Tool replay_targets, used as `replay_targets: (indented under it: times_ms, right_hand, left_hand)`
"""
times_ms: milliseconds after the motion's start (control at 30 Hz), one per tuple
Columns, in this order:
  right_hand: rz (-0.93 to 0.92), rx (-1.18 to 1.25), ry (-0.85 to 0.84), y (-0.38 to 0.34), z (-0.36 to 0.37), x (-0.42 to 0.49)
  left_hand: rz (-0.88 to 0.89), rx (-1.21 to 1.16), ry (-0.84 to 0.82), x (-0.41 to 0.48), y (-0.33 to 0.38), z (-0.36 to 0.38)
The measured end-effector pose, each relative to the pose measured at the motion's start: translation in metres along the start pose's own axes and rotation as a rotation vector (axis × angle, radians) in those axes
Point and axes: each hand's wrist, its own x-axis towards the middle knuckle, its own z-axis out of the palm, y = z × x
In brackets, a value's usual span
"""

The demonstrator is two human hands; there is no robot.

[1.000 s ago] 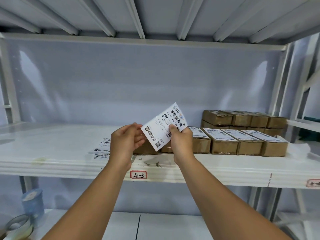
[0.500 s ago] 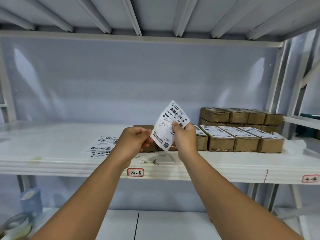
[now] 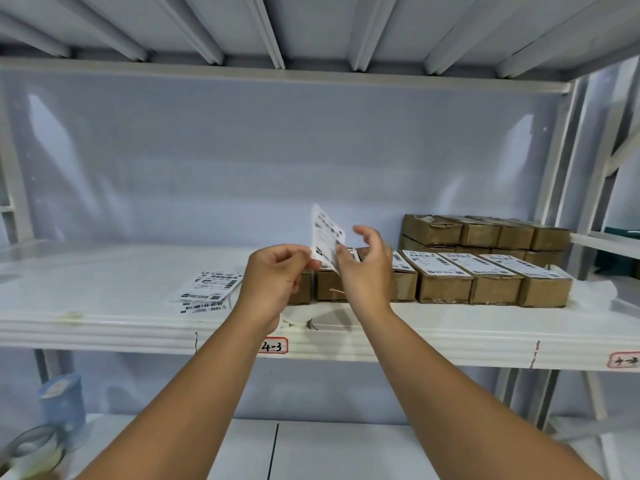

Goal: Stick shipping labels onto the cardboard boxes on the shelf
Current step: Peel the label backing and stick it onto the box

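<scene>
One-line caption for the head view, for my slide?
Left hand pinches a shipping label, right hand beside it, by cardboard boxes on the shelf.

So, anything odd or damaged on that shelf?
Minor things. The loose white paper labels lie fanned askew on the white shelf. The back-left brown cardboard box has a ragged, torn-looking top. Dark scuffs mark the shelf's front edge.

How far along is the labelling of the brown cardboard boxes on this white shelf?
Done: the front-row brown cardboard boxes on the right carry white labels on top. In hand: the left hand pinches a white barcode label, right hand at its edge. Left: the bare-topped rear boxes, and a pile of spare labels waits on the white shelf.
</scene>
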Motion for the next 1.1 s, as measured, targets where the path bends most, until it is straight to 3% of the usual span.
replay_targets:
  times_ms: [267,867,1100]
  right_hand:
    - [-0.205,-0.024,-0.232,-0.007,0.002,-0.013]
    - [-0.118,0.108,-0.253,-0.005,0.004,-0.014]
    - [-0.138,0.067,-0.235,-0.005,0.003,-0.014]
  left_hand:
    - [0.121,0.097,0.166,0.007,-0.007,0.008]
    - [0.222,0.313,0.198,0.013,-0.023,0.019]
    - [0.188,0.194,0.19,0.008,-0.022,0.017]
